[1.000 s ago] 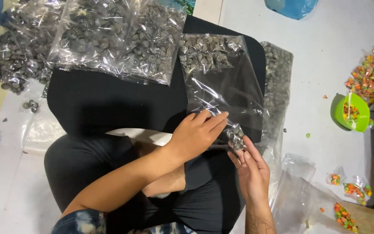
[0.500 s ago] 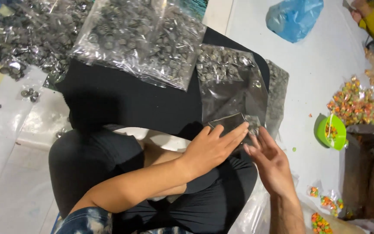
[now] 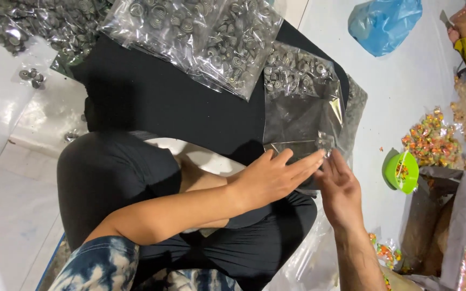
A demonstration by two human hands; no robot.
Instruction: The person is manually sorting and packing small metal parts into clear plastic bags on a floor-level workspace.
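**Head view: both hands at the mouth of a clear bag on the lap**

Head view. I sit cross-legged in black trousers [image 3: 120, 183] on a pale floor [image 3: 405, 81]. My left hand [image 3: 276, 175] reaches across my lap to the right, fingers straight and pressed flat on the near edge of a clear plastic bag [image 3: 303, 116]; it closes on nothing. My right hand [image 3: 341, 188] lies just beside it on the right, fingers loosely extended toward the same edge, fingertips at the bag's near right corner; whether they pinch the film or a small piece I cannot tell. The bag lies on a black cloth [image 3: 163, 102] in front of my knees, its far half filled with small grey spiral-marked pieces [image 3: 292, 70], its near half flat and transparent.

Farther off, touching the bag's far left corner, lie larger filled bags [image 3: 200, 32] of the same pieces. More such pieces lie heaped at the far left [image 3: 22, 27]. To the right, well apart, a green bowl [image 3: 403, 172] holds a few coloured sweets, next to a heap of orange and green wrapped sweets [image 3: 432, 143]. A blue plastic bag [image 3: 384, 24] rests far right. Another person's hand [image 3: 462, 24] shows at the far right corner.
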